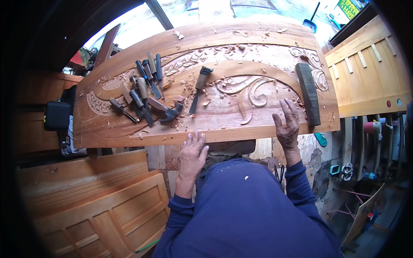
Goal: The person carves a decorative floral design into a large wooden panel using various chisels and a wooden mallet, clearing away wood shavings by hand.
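While both hands rest empty, left hand (191, 155) and right hand (287, 124) steady the carved panel (206, 124). Grips apart, fingers spread. Chisels (144, 92) lie far left, unused.

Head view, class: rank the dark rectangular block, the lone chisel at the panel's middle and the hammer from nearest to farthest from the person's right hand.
From the right hand:
1. Dark rectangular block, just to its right on the carved panel.
2. Lone chisel, middle of the panel, to its left.
3. Hammer, farther left, beside the tool cluster.
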Demonstrator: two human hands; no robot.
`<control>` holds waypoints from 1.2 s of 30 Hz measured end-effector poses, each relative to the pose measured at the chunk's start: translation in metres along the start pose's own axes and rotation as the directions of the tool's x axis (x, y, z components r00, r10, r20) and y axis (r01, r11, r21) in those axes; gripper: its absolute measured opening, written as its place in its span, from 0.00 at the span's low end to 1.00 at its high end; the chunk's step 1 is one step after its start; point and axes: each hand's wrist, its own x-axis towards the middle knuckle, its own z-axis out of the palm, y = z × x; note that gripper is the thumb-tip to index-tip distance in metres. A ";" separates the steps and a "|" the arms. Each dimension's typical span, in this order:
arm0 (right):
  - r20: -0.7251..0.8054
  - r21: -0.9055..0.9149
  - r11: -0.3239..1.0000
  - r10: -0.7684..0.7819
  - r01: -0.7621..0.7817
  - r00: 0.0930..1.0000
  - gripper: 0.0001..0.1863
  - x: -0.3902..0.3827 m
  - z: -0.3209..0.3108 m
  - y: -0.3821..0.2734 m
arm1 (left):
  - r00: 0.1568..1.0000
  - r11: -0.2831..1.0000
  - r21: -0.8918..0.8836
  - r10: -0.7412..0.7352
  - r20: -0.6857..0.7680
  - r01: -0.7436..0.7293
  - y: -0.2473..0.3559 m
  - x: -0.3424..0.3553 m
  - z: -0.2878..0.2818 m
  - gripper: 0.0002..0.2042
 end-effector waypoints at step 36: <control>-0.051 -0.349 0.934 0.069 -0.082 0.996 0.28 -0.004 0.030 0.000 | 0.728 0.768 -0.578 -0.560 -0.395 0.277 -0.299 0.147 -0.123 0.08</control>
